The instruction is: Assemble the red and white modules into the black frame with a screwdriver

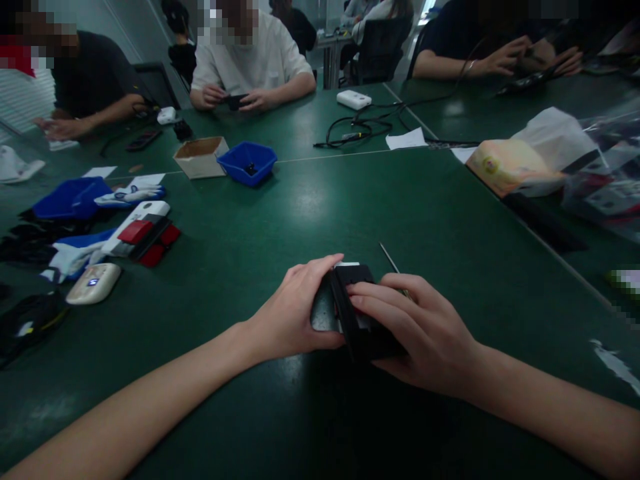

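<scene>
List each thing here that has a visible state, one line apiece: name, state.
Left hand, curved around the black case's edge.
Right hand, gripping the black case.
Black case, held, partly covered.
Metal rod, partly hidden by the right hand.
Cardboard box, open-topped.
Blue tray beside it, open, dark bits inside.
Cream gadget, display lit.
Black cable, loosely looped.

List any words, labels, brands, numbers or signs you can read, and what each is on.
No text can be read with certainty.
Cream gadget: lit screen, its mark too blurred to read.
White gadget: dark marks, too small to read.
Yellow wrapper: a round print, no legible words.
Black case: no lettering shows; fingers cover part of it.
</scene>
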`<state>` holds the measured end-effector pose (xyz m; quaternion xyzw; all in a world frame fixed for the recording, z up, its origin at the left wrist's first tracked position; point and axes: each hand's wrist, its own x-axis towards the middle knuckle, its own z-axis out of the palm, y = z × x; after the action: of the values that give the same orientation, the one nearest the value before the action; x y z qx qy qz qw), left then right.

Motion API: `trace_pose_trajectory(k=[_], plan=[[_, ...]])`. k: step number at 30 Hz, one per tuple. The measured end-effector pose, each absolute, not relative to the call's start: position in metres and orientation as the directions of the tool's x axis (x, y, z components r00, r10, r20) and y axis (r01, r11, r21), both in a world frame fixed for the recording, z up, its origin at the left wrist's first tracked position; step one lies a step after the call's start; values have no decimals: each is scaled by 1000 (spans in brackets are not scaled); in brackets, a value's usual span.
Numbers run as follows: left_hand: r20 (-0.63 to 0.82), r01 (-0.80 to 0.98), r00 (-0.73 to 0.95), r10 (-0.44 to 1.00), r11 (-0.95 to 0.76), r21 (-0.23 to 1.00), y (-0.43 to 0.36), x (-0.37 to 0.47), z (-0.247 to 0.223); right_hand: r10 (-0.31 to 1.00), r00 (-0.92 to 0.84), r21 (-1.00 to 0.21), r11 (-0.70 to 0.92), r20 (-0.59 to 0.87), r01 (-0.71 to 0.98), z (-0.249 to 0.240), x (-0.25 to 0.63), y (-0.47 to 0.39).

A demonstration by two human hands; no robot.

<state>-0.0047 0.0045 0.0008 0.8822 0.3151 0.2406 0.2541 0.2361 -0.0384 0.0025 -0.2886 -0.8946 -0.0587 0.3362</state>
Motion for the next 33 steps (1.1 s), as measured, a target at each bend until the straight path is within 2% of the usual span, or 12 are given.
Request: trace_pose_trajectory(k=[7,13,33], plan=[[228,443,698,679,-660,607,7,-5,0,504,-606,-16,777,616,630,1,230,-38],[170,482,676,717,-605,634,7,-3,5,528,-610,-54,780,591,623,0,233,-35],[171,492,697,696,-638,593,9,-3,1,525,-627,-77,798,576,597,-1,236,-32]])
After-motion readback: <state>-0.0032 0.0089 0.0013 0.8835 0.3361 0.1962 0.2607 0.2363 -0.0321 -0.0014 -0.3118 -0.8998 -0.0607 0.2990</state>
